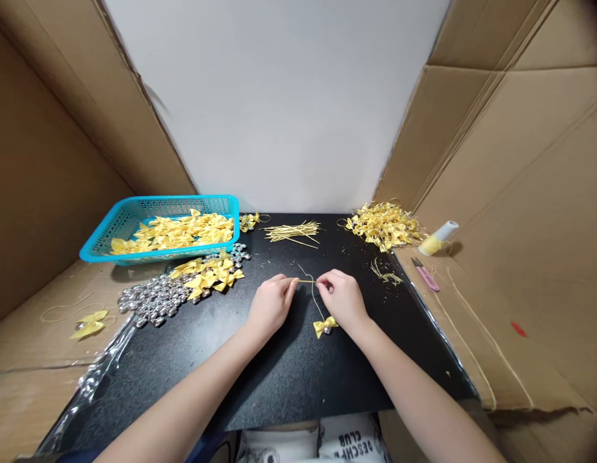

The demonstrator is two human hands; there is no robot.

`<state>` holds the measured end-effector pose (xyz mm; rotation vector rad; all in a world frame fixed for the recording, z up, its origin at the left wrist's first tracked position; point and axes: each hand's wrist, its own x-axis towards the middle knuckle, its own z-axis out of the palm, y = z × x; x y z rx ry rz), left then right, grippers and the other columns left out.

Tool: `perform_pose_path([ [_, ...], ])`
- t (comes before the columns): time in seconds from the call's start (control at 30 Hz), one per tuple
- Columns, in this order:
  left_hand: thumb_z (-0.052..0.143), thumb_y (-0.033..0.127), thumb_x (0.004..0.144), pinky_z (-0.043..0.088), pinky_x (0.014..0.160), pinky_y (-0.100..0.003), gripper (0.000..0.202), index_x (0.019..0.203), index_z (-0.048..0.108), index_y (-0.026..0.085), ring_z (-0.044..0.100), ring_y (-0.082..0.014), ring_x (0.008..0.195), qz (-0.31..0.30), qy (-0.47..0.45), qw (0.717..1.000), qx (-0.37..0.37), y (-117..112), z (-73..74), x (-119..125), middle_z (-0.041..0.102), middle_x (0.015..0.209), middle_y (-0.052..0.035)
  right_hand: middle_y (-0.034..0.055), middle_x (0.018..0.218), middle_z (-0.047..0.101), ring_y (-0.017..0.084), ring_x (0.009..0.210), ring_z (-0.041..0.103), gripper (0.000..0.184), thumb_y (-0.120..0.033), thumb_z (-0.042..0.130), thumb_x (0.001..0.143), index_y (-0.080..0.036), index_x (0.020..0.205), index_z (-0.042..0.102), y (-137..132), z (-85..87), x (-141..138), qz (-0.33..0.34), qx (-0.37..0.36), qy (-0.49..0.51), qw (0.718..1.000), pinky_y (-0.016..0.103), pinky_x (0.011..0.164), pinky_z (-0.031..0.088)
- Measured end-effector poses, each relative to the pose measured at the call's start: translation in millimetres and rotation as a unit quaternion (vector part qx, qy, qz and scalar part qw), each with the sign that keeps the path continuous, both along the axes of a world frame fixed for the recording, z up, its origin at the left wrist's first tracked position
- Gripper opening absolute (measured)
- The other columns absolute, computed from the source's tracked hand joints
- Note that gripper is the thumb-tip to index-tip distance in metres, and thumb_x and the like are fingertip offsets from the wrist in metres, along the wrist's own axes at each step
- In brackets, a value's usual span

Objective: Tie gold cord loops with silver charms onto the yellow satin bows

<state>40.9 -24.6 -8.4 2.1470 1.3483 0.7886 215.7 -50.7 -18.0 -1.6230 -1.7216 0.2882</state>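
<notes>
My left hand (274, 301) and my right hand (341, 296) face each other over the black tabletop. Between their pinched fingertips a short length of gold cord (307, 281) is stretched level. A thin tail of it runs down to a yellow ribbon bow (324, 326) with a small silver bell or bead at its middle, lying just below my right hand. Another loose end sticks up behind the fingers. Whether a knot is in the cord is too small to tell.
A turquoise basket (159, 258) of yellow bows stands left, with silver beads (151, 299) and loose bows (214, 275) before it. Cut gold cords (293, 232) lie at the back, finished-looking bows (384, 225) back right. Pink-handled snips (426, 275), a thread spool (438, 238) and cord scraps (386, 275) lie right.
</notes>
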Motion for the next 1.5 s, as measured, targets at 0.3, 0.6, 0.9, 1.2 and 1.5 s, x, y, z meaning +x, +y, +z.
perform_pose_path([
  [0.3,0.054,0.060,0.081,0.028,0.053,-0.024,0.052,0.087,0.076,0.013,0.035,-0.0117,0.054,0.053,-0.257,0.950,-0.167,-4,-12.2,13,0.031,0.057,0.0049,0.0029,0.068,0.067,0.015,0.059,0.059,0.009,-0.014,0.064,0.072,-0.019,0.065,0.067,0,4.8,0,-0.040,-0.051,0.227,0.972,0.029,0.062,0.048],
  [0.6,0.076,0.055,0.060,0.022,0.047,-0.020,0.060,0.094,0.075,0.005,0.028,-0.0046,0.046,0.044,-0.409,0.847,-0.337,-9,-16.5,22,0.034,0.052,0.0079,0.0057,0.068,0.074,0.017,0.066,0.073,0.027,-0.028,0.083,0.052,-0.015,0.067,0.065,0,3.9,-19,-0.039,-0.160,0.569,0.806,0.025,0.064,0.060],
  [0.9,0.079,0.036,0.063,0.040,0.054,-0.021,0.042,0.098,0.077,0.013,0.045,-0.0068,0.053,0.102,-0.454,0.846,-0.259,-13,-13.4,25,0.067,0.066,-0.0001,0.0021,0.064,0.073,0.013,0.061,0.071,0.030,-0.013,0.087,0.048,-0.016,0.067,0.064,-10,7.0,-27,-0.063,-0.184,0.698,0.690,0.018,0.058,0.057],
  [1.2,0.081,0.033,0.060,0.048,0.055,-0.021,0.026,0.078,0.078,0.015,0.058,-0.0102,0.056,0.110,-0.465,0.856,-0.195,-15,-11.5,25,0.074,0.068,-0.0032,0.0013,0.067,0.075,0.010,0.059,0.069,0.032,-0.013,0.089,0.046,-0.016,0.068,0.066,-15,10.1,-31,-0.067,-0.165,0.736,0.653,0.016,0.055,0.055],
  [1.5,0.083,0.028,0.061,0.056,0.066,-0.025,0.018,0.074,0.079,0.016,0.070,-0.0167,0.066,0.093,-0.437,0.878,-0.170,-17,-5.2,21,0.078,0.072,-0.0055,0.0002,0.068,0.074,0.011,0.063,0.069,0.039,-0.023,0.093,0.042,-0.015,0.068,0.066,-17,9.2,-31,-0.066,-0.140,0.729,0.667,0.017,0.058,0.055],
])
